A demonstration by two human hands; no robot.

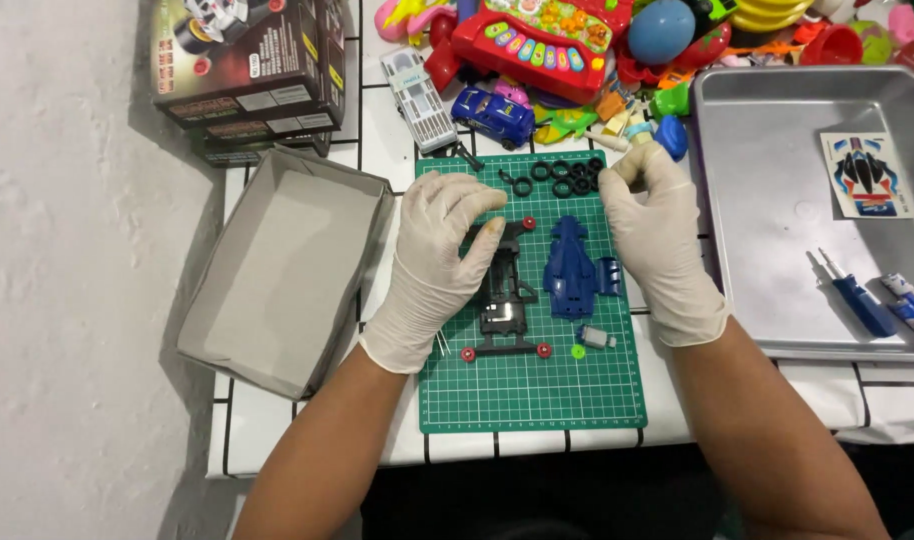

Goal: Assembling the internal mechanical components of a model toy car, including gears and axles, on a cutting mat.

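Observation:
Both my hands wear white gloves over a green cutting mat (537, 385). My left hand (439, 255) rests on the front of a black toy car chassis (505, 300) with small red rollers, fingers curled onto it. My right hand (657, 235) hovers at the mat's upper right, fingertips pinched together near a cluster of black tyres and rims (562, 178); whether a small part sits in the pinch is unclear. A blue car body shell (574, 268) lies between my hands. Below it lie a small grey motor (597, 337) and a green gear (578, 352).
An open grey cardboard box (277, 270) sits left of the mat. A metal tray (777, 230) on the right holds a sticker sheet (865, 175), a blue screwdriver (857, 295) and a tube. Printed boxes (247, 70) and a pile of colourful toys (577, 50) fill the back.

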